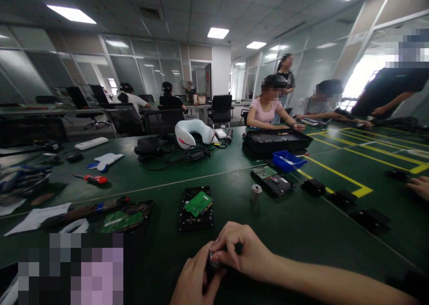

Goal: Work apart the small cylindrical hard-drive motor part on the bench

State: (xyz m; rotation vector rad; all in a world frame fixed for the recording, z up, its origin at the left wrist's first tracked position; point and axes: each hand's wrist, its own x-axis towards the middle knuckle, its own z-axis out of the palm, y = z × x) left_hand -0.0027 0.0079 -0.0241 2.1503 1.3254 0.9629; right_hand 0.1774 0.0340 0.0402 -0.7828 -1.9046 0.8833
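The green desk (231,180) carries a board (198,203) and a can (255,192). I find the small part (214,256) toward the desk's near edge. Step in hand, I judge: close two-handed handling, calling next for steadiness. I have the left hand (196,273) curled around it; the right hand (243,251), angled in from the right, pinches its top.

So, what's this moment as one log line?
left hand: holding small part | right hand: touching it | near: hard drive, green circuit board on it; metal cylinder | beyond: blue bin
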